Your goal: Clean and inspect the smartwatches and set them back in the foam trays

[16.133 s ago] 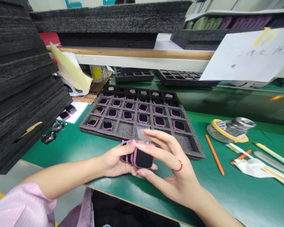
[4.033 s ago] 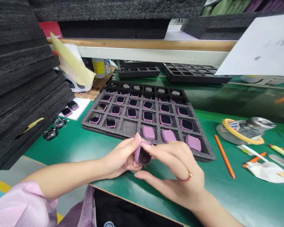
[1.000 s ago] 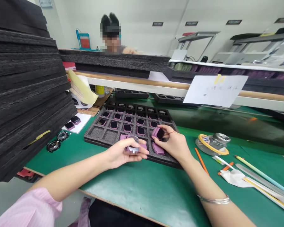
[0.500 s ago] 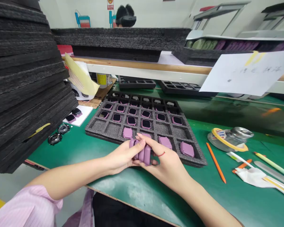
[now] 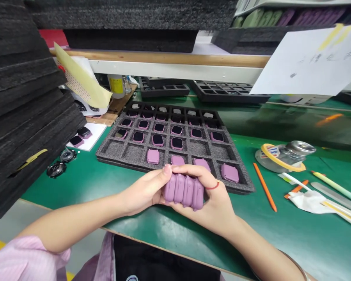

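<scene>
- Head camera, from where I sit at the far end: four purple watch cases [image 5: 184, 191] make one close row between the two hands, above the near edge of the tray as I see it, their slotted side edges turned toward me.
- I see the left hand [image 5: 144, 191] gripping the left end of that row, thumb pressed along its upper corner; its other fingers are mostly hidden behind and below, so I can't tell how they are set.
- I see the right hand [image 5: 216, 207] wrapped narrowly around the same row, index finger bent over the top, with what looks like the thumb running underneath, though the overlap makes that hard to judge.
- Just beyond the hands I have the black foam tray [image 5: 220, 151] on the green table [image 5: 163, 230]; its nearest row carries four face-down purple cases [image 5: 153, 156], two partly covered by the fingers.
- Farther back in that tray, I see dark-faced watches [image 5: 157, 139] sitting screen up in their compartments.
- To my left, two more watches [image 5: 76, 141] lie on a white card [image 5: 96, 136], near two round watch bodies [image 5: 56, 169].
- To my right lie an orange stick [image 5: 265, 187], a glass jar [image 5: 283, 156] and a crumpled white tissue [image 5: 307, 201].
</scene>
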`<state>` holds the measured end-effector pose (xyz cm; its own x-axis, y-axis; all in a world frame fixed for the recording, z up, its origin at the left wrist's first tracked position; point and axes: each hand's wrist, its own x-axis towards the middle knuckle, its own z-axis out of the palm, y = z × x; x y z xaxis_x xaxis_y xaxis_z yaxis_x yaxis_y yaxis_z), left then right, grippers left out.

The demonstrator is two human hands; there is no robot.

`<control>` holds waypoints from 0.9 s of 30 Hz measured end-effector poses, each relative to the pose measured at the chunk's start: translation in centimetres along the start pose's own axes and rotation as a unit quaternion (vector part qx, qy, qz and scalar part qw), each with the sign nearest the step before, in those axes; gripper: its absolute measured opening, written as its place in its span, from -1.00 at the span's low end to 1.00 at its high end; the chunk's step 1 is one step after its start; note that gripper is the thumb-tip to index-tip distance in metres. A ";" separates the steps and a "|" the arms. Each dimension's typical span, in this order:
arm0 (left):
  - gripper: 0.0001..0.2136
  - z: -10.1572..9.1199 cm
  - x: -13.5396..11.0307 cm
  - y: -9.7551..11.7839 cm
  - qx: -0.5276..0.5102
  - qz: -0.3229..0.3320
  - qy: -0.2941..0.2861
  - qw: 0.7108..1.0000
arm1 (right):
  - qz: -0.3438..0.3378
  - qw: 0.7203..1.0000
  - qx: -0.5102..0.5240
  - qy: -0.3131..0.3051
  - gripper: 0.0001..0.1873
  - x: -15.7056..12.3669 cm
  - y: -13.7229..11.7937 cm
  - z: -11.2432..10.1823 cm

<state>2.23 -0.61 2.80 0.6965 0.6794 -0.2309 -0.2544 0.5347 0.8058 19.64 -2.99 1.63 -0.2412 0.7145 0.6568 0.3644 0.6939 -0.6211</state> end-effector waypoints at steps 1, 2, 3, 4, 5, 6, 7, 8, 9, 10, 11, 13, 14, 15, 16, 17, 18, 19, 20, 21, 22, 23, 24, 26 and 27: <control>-0.38 0.0 0.0 0.0 0.003 -0.002 -0.001 1.000 | 0.001 1.000 0.001 0.001 -0.44 0.0 0.0 0.0; -0.36 0.0 0.0 0.0 0.006 -0.003 -0.002 1.000 | 0.001 1.000 0.003 0.002 -0.44 -0.1 0.0 0.0; -0.36 0.0 0.1 0.1 0.012 -0.002 0.000 1.000 | 0.001 1.000 0.005 0.003 -0.43 -0.1 0.1 0.0; -0.35 -0.1 0.1 0.1 0.022 0.000 -0.003 1.000 | 0.002 1.000 0.009 0.002 -0.42 -0.1 0.1 0.1; -0.36 -0.1 0.0 0.2 0.038 0.007 -0.012 0.999 | 0.005 1.000 0.016 0.001 -0.42 -0.2 0.1 0.1; -0.39 -0.1 0.0 0.2 0.058 0.020 -0.022 0.998 | 0.010 1.000 0.026 -0.003 -0.41 -0.2 0.2 0.1; -0.45 -0.2 0.0 0.3 0.082 0.035 -0.033 0.995 | 0.016 0.999 0.038 -0.007 -0.41 -0.3 0.3 0.1; -0.52 -0.2 0.0 0.3 0.108 0.049 -0.041 0.992 | 0.020 0.998 0.050 -0.011 -0.41 -0.4 0.3 0.1; -0.57 -0.1 -0.1 0.4 0.132 0.061 -0.045 0.988 | 0.023 0.998 0.060 -0.014 -0.40 -0.5 0.4 0.2; -0.60 -0.1 -0.1 0.4 0.151 0.067 -0.044 0.985 | 0.022 0.997 0.066 -0.015 -0.38 -0.5 0.5 0.2; -0.62 -0.1 -0.2 0.5 0.166 0.068 -0.039 0.983 | 0.020 0.997 0.070 -0.015 -0.37 -0.6 0.6 0.2; -0.64 0.0 -0.2 0.5 0.185 0.063 -0.035 0.980 | 0.016 0.997 0.071 -0.011 -0.35 -0.7 0.6 0.2; -0.64 0.0 -0.2 0.5 0.189 0.064 -0.036 0.979 | 0.016 0.997 0.071 -0.010 -0.35 -0.8 0.6 0.3; -0.65 0.0 -0.2 0.5 0.191 0.065 -0.040 0.979 | 0.017 0.997 0.070 -0.009 -0.35 -0.8 0.6 0.3; -0.65 0.0 -0.2 0.5 0.190 0.068 -0.045 0.978 | 0.016 0.998 0.066 -0.008 -0.36 -0.7 0.5 0.3; -0.66 -0.1 -0.2 0.5 0.185 0.072 -0.048 0.979 | 0.014 0.998 0.059 -0.008 -0.36 -0.7 0.4 0.3; -0.68 -0.2 -0.2 0.4 0.175 0.079 -0.048 0.980 | 0.010 0.999 0.050 -0.010 -0.37 -0.6 0.4 0.3; -0.69 -0.3 -0.2 0.5 0.166 0.084 -0.045 0.981 | 0.007 0.999 0.041 -0.013 -0.36 -0.6 0.3 0.2; -0.69 -0.4 -0.2 0.5 0.161 0.086 -0.039 0.982 | 0.003 0.999 0.034 -0.016 -0.36 -0.5 0.3 0.2; -0.69 -0.5 -0.3 0.6 0.164 0.083 -0.035 0.982 | 0.001 0.999 0.028 -0.020 -0.36 -0.4 0.3 0.1; -0.69 -0.6 -0.4 0.7 0.171 0.077 -0.034 0.982 | 0.001 0.999 0.024 -0.025 -0.37 -0.4 0.2 0.0; -0.68 -0.7 -0.5 0.9 0.180 0.066 -0.039 0.981 | 0.003 0.999 0.024 -0.028 -0.38 -0.3 0.2 -0.1; -0.65 -0.7 -0.6 1.0 0.185 0.053 -0.048 0.980 | 0.004 0.999 0.025 -0.031 -0.39 -0.3 0.2 -0.2; -0.54 -0.7 -0.7 1.1 0.170 0.037 -0.073 0.982 | 0.005 0.999 0.031 -0.033 -0.39 -0.2 0.2 -0.5; -0.50 -0.7 -0.8 1.1 0.155 0.034 -0.084 0.984 | 0.004 0.999 0.034 -0.032 -0.39 -0.2 0.2 -0.6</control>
<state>0.98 -0.21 3.46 0.7924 0.6018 -0.0992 -0.1050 0.2947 0.9498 20.28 -3.04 1.62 -0.2965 0.7231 0.6239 0.3057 0.6907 -0.6553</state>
